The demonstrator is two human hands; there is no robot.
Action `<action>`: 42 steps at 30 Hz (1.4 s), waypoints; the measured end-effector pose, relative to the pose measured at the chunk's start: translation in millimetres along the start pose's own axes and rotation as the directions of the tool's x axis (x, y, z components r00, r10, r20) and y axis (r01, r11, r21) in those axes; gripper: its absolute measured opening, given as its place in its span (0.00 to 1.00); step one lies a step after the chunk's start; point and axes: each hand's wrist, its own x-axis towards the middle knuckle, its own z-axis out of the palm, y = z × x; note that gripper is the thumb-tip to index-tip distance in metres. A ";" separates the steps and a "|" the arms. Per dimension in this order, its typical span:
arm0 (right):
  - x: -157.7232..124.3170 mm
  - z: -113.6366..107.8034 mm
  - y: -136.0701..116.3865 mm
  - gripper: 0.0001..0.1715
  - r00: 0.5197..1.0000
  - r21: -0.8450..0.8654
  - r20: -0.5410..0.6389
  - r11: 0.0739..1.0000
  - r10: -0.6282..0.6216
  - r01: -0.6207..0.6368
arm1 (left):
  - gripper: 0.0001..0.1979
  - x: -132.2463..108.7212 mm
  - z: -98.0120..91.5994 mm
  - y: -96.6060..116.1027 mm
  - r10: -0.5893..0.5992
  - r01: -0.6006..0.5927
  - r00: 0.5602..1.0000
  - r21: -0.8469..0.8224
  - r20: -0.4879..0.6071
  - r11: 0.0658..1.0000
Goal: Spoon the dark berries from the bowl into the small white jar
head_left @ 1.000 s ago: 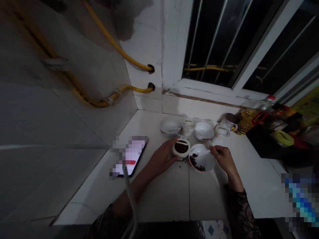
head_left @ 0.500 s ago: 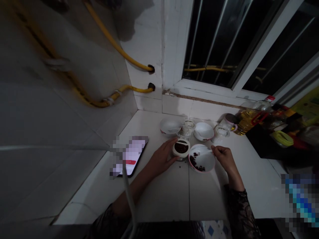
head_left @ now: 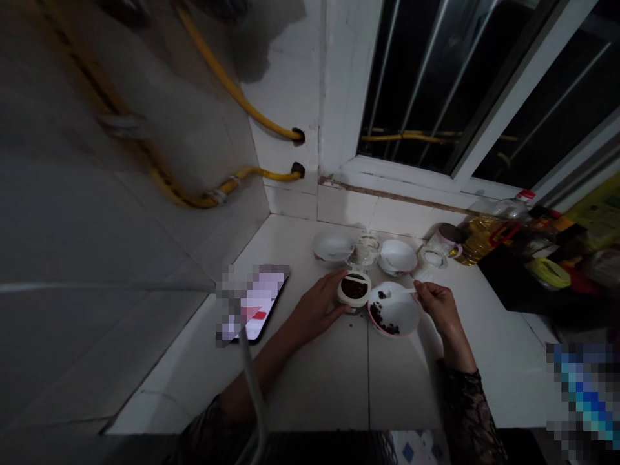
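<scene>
My left hand [head_left: 320, 307] is wrapped round a small spice jar [head_left: 354, 289] with a white rim and dark reddish-brown contents. Its clear lid [head_left: 367, 248] is flipped back behind it. Between thumb and fingers, my right hand [head_left: 438, 303] pinches the handle of a white spoon [head_left: 403, 292]. The spoon's bowl end is over a white bowl [head_left: 407, 316], close to the left inner wall. Dark dried bits [head_left: 382, 318] lie along that bowl's left side, and a few specks are on the counter beside the jar.
Behind stand two more white bowls, one left [head_left: 332, 250] and one right [head_left: 397, 257], and an open clear jar [head_left: 433, 256]. A lit phone [head_left: 261, 303] lies left. Oil bottles [head_left: 484, 236] and a dark box [head_left: 506, 281] stand right. A pale cable [head_left: 250, 381] crosses the foreground.
Both hands keep their grips on the jar and the spoon. The spoon has shifted only slightly over the bowl; the whole view has moved a little.
</scene>
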 end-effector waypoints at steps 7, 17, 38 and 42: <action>-10.0 23.6 -23.7 0.28 0.877 -0.246 -0.167 0.880 -0.450 0.405 | 0.31 0.3 -0.5 1.6 -0.014 0.014 1.000 0.008 0.003 1.000; -25.3 27.1 -29.7 0.22 0.611 -0.645 0.058 0.438 -0.789 0.626 | 0.31 0.4 -0.5 -0.3 -0.005 0.005 1.000 0.010 0.008 1.000; -6.4 -26.4 2.2 0.34 0.975 -0.669 0.075 0.714 -0.211 0.206 | 0.21 -1.0 -1.6 0.3 0.108 -0.109 0.994 0.140 0.013 0.984; -7.1 -28.5 3.6 0.31 0.974 -0.693 0.089 0.690 -0.209 0.211 | 0.18 -0.6 -1.1 0.4 0.111 -0.110 0.994 0.124 -0.001 0.986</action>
